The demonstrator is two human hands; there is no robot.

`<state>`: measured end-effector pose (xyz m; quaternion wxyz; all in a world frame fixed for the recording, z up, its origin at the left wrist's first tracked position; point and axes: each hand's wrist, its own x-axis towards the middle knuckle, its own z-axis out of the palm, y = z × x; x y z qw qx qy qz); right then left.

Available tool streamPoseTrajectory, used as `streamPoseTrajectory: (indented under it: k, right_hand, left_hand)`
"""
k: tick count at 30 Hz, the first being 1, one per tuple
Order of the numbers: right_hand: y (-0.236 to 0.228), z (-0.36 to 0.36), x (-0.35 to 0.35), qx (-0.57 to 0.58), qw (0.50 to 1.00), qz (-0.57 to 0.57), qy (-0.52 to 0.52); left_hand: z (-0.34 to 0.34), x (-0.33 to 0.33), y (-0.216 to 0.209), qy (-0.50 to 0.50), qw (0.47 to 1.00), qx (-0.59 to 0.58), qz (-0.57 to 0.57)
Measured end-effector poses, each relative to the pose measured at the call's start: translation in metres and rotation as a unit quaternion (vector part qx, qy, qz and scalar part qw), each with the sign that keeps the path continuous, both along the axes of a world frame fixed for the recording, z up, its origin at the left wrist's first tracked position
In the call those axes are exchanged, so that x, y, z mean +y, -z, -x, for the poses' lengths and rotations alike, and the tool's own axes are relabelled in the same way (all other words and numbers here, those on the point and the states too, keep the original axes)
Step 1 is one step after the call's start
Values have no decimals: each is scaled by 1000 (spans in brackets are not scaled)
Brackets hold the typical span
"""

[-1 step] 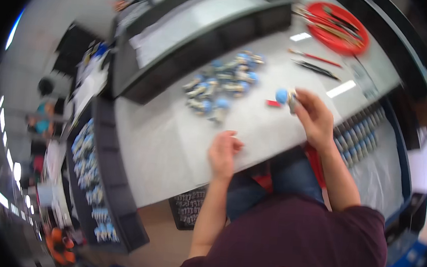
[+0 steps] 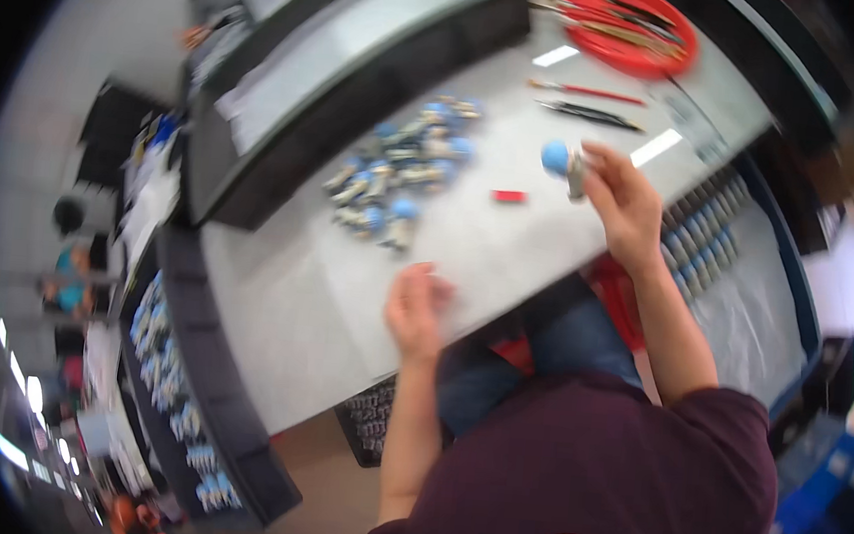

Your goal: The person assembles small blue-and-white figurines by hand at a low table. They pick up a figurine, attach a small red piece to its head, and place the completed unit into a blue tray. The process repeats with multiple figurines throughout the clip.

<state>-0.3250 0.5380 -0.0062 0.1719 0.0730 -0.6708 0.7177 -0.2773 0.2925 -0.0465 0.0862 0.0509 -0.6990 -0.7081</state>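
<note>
Blue and rounded at one end, with a greyish body, the small figurine (image 2: 556,158) is up in your right hand (image 2: 620,204), above the right part of the pale table (image 2: 277,326). Your thumb and fingers are closed on its grey part, and its blue end points left, out of your grasp. Your left hand (image 2: 415,311) hangs over the table's near side with its fingers loosely curled; it is blurred, so you can't tell whether it grips anything. Between your hands and a little farther off lies a small red block (image 2: 509,196). Beyond your left hand you have a heap of similar figurines (image 2: 400,169), lying jumbled just beside a dark tray (image 2: 375,92) with a white lining. Toward the far right, a red pencil-like tool (image 2: 589,92) and a black one (image 2: 592,113) lie near a red dish (image 2: 609,52) that holds several long, thin tools. Beyond the table's left edge, a dark bin (image 2: 228,372) holds many more blue-and-white pieces, and to your right, rows of figurines (image 2: 700,243) lie on clear plastic in a blue-edged container (image 2: 808,347).
</note>
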Motion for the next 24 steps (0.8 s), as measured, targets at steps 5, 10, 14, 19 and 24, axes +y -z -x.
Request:
streamPoseTrajectory:
  k: [5, 10, 14, 19, 24]
  right_hand:
    - [-4, -8, 149, 95, 946, 113, 290]
    - [99, -65, 282, -125, 833, -114, 526]
    - [185, -76, 328, -266, 756, -225, 555]
    - [230, -52, 362, -286, 752, -318, 502]
    - [273, -67, 398, -358, 654, -499, 442]
  left_hand:
    - [-16, -5, 0, -33, 996, 14, 80]
    - [-10, 2, 3, -9, 992, 8, 129]
    - [-7, 3, 5, -4, 987, 19, 160]
    - [-7, 4, 2, -30, 990, 4, 141]
    - [-12, -1, -6, -11, 996, -37, 83]
